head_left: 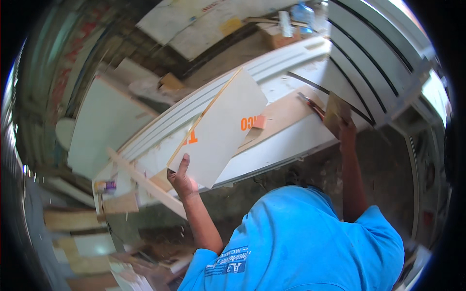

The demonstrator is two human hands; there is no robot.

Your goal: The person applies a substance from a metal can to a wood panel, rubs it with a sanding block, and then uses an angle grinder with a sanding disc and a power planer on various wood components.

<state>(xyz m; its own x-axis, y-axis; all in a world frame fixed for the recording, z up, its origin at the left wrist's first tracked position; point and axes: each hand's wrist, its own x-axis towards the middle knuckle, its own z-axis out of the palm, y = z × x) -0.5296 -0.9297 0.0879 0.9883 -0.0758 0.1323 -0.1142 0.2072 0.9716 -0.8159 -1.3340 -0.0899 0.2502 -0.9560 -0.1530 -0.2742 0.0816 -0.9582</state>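
My left hand point(183, 178) grips the lower left corner of a white board point(221, 104) with orange lettering and a yellowish edge, held tilted over the long white workbench point(276, 150). At the right, my right hand point(346, 125) holds a smaller brown board point(335, 114) over the bench's end. Just left of it lies a tool with red handles point(314, 107), which looks like pliers, on a tan strip of board point(286, 107). A small pinkish block point(258, 122) shows beside the white board.
A large white panel point(99, 126) leans at the left, with a long wooden strip point(138, 177) angled below it. Dark-striped white panels point(369, 63) stand at the right. Behind are a cardboard box point(276, 38) and blue water jug point(302, 17). Stacked boards point(77, 242) lie at lower left.
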